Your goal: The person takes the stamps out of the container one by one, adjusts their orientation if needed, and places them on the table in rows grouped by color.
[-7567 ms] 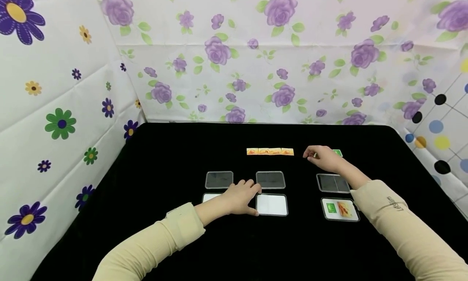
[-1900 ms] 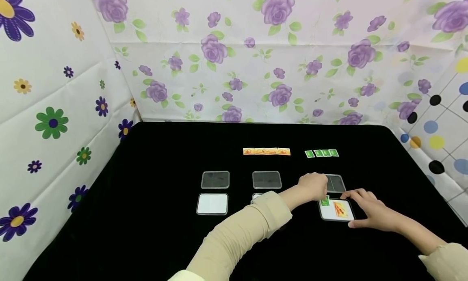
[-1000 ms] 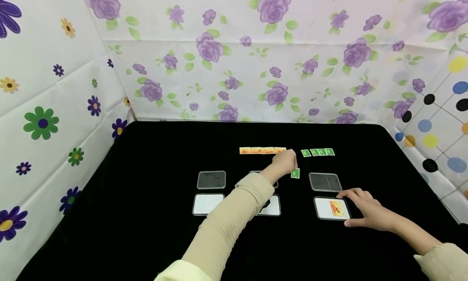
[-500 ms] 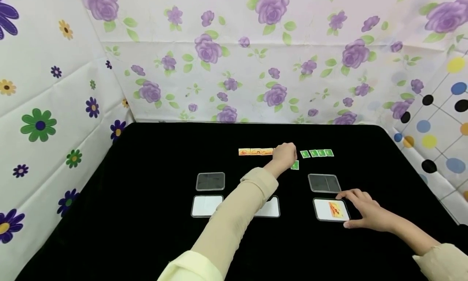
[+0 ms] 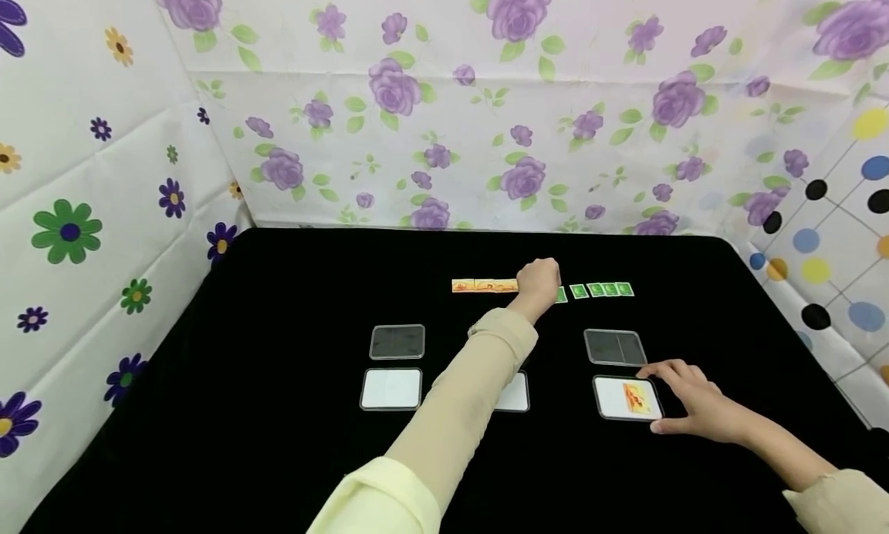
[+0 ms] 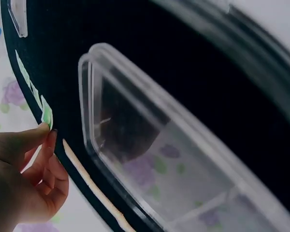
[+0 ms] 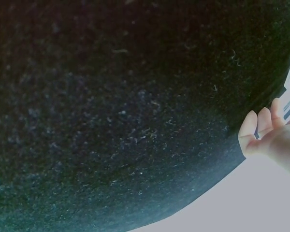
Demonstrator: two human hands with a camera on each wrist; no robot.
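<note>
My left hand [image 5: 538,282] pinches a small green card [image 6: 47,113] between thumb and fingertips, just left of the row of green cards [image 5: 603,290]. The left wrist view shows its other fingers curled. Beside it lies a row of orange cards [image 5: 485,285], whose right end the hand hides. My right hand [image 5: 703,404] is spread at the right edge of a flat case with a white insert [image 5: 611,405], index fingertip by the far corner and thumb by the near one. An orange card [image 5: 637,398] lies on that insert. In the right wrist view the right hand's fingers [image 7: 264,123] look relaxed.
Behind the right case lies a clear lid [image 5: 614,347]. Another clear lid [image 5: 397,341] and a white case [image 5: 391,388] are at left. My left arm partly covers the middle white case [image 5: 515,393]. Flowered cloth [image 5: 430,156] rises behind the black tabletop [image 5: 305,287].
My left hand has taken the green card off the right case's insert and carried it back and left to the row's left end. Earlier, this hand was by the left cases. The right hand now stays still.
</note>
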